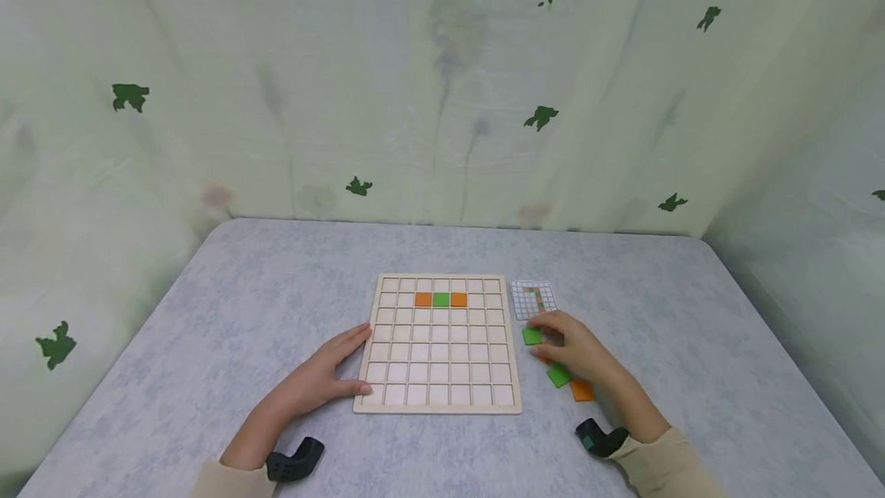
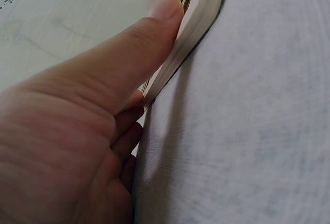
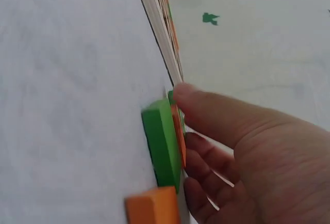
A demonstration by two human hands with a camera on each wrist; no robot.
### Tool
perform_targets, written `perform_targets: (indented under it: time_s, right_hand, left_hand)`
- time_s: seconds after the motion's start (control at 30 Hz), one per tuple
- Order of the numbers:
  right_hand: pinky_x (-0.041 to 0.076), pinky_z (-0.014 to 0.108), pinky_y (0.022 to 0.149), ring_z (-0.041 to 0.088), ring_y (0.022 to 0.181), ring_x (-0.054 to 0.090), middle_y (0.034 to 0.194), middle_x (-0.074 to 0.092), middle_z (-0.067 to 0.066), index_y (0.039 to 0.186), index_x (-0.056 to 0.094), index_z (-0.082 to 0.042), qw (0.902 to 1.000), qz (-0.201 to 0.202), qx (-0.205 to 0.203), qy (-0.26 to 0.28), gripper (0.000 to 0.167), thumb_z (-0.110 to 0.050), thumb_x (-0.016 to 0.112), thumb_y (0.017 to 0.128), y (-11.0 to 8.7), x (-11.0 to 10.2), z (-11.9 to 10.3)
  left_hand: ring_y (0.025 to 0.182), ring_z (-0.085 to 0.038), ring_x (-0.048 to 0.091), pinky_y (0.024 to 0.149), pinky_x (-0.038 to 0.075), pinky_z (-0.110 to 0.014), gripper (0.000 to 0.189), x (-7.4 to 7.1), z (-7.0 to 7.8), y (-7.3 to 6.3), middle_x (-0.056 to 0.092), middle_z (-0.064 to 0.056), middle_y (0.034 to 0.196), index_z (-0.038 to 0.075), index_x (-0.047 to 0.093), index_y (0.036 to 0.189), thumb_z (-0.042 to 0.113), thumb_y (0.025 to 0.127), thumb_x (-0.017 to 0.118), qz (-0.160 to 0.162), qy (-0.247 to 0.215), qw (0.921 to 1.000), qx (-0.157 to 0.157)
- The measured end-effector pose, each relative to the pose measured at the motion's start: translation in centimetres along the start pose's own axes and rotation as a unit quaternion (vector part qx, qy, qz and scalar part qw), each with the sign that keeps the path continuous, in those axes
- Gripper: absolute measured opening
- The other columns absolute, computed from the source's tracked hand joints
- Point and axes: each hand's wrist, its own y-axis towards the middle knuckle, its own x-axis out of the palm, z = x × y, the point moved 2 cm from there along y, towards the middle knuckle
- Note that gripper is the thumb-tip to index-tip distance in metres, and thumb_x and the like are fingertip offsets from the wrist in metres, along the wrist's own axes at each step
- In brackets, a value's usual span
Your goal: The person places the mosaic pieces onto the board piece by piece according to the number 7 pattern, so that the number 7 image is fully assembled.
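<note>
A pale cloth wall [image 1: 415, 98] stands behind and beside you, with dark green bird shapes and leaves on it. In front of you is a gray-blue table [image 1: 207, 329].

On the table, in the middle, lies your flat wooden board [image 1: 439, 352], cut into rows of little squares. The second row from the far side has three tiles in it, side by side: the left orange tile [image 1: 423, 300], the middle green tile [image 1: 441, 300] and the right orange tile [image 1: 459, 300]. The other squares show pale wood.

Your left hand [image 1: 325, 371] is spread, thumb well apart from fingers. The thumb rests on the board's near left corner and the fingers touch its left edge.

Your right hand [image 1: 577, 344] is bent, with thumb and first finger on two sides of the far green tile [image 1: 532, 336]. You can't tell if they pinch it.

A small card [image 1: 533, 300] with a colored grid lies just right of the board. Nearer you, in a slanting line after the far green tile, come a partly hidden orange tile [image 3: 179, 136], a near green tile [image 1: 558, 376] and a near orange tile [image 1: 582, 390].
</note>
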Motion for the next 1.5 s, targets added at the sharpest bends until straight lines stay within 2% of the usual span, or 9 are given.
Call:
perform_targets:
  time_s: [0.37,0.5,0.67,0.8,0.97,1.17,1.23,1.37,1.5]
  right_hand:
    - [0.043,0.037,0.081,0.017,0.091,0.05,0.102,0.054,0.003,0.103,0.063,-0.009,0.9986,0.002,0.025,-0.047,0.024,-0.016,0.069,0.081,0.4,0.5,-0.6]
    - [0.044,0.035,0.08,0.016,0.09,0.05,0.1,0.055,0.001,0.104,0.061,-0.011,0.9991,0.004,0.019,-0.036,0.024,-0.017,0.068,0.082,0.7,0.1,-1.7]
    - [0.045,0.035,0.077,0.018,0.09,0.052,0.103,0.057,0.001,0.109,0.06,-0.009,0.9989,0.017,-0.037,-0.025,0.028,-0.013,0.067,0.082,1.9,-0.5,-3.9]
    - [0.046,0.034,0.076,0.018,0.091,0.053,0.104,0.057,0.002,0.112,0.06,-0.009,0.9967,0.029,-0.071,-0.024,0.031,-0.017,0.066,0.083,3.5,-0.2,-5.8]
    - [0.045,0.034,0.076,0.018,0.093,0.052,0.106,0.057,0.001,0.114,0.061,-0.01,0.9951,0.036,-0.092,-0.002,0.034,-0.022,0.065,0.084,5.6,1.0,-7.4]
    - [0.046,0.033,0.075,0.02,0.091,0.054,0.106,0.058,0.006,0.113,0.061,-0.003,0.993,0.02,-0.114,0.023,0.032,-0.014,0.065,0.083,7.3,3.2,-7.7]
    - [0.046,0.031,0.075,0.02,0.09,0.054,0.104,0.058,0.007,0.111,0.061,-0.002,0.9939,0.004,-0.106,0.033,0.031,-0.013,0.065,0.083,7.8,4.0,-7.4]
    - [0.046,0.028,0.074,0.016,0.087,0.053,0.101,0.058,0.002,0.108,0.063,-0.007,0.9976,-0.026,-0.05,0.041,0.028,-0.016,0.067,0.082,8.1,5.3,-6.6]
    - [0.044,0.028,0.073,0.012,0.084,0.05,0.098,0.057,0.0,0.104,0.065,-0.011,0.999,-0.031,-0.023,0.02,0.025,-0.018,0.069,0.08,8.1,6.0,-6.2]
  left_hand:
    - [0.131,-0.035,0.017,0.101,0.019,-0.053,0.093,0.0,-0.1,0.0,0.021,-0.014,0.146,0.004,0.027,0.141,0.045,0.071,0.071,0.002,-0.004,1.0,0.003]
    - [0.131,-0.035,0.017,0.101,0.019,-0.054,0.093,0.0,-0.1,0.0,0.021,-0.013,0.146,0.004,0.027,0.141,0.046,0.071,0.07,0.002,-0.001,1.0,0.006]
    - [0.131,-0.035,0.017,0.101,0.019,-0.053,0.093,0.0,-0.2,0.0,0.021,-0.013,0.146,0.004,0.027,0.141,0.046,0.071,0.07,0.002,-0.003,1.0,0.005]
    - [0.131,-0.035,0.017,0.101,0.019,-0.053,0.093,0.0,-0.3,0.0,0.021,-0.013,0.146,0.004,0.026,0.141,0.046,0.071,0.07,0.0,-0.005,1.0,0.005]
    - [0.131,-0.034,0.017,0.101,0.02,-0.053,0.092,0.0,-0.2,0.0,0.021,-0.012,0.146,0.004,0.026,0.142,0.047,0.072,0.069,-0.001,-0.002,1.0,0.006]
    - [0.131,-0.035,0.018,0.1,0.02,-0.054,0.092,0.0,0.0,0.0,0.022,-0.014,0.145,0.003,0.027,0.141,0.045,0.071,0.07,0.004,0.0,0.9999,0.011]
    - [0.131,-0.035,0.018,0.1,0.02,-0.054,0.092,-0.1,0.0,0.0,0.022,-0.014,0.145,0.003,0.027,0.141,0.045,0.071,0.07,0.003,0.001,0.9999,0.011]
    - [0.131,-0.034,0.017,0.101,0.02,-0.053,0.093,-0.1,0.0,0.0,0.021,-0.013,0.146,0.003,0.027,0.141,0.046,0.071,0.07,0.001,-0.001,1.0,0.004]
    - [0.131,-0.034,0.017,0.101,0.019,-0.052,0.093,-0.1,0.0,0.0,0.021,-0.013,0.146,0.003,0.027,0.141,0.046,0.071,0.07,-0.001,-0.002,1.0,-0.001]
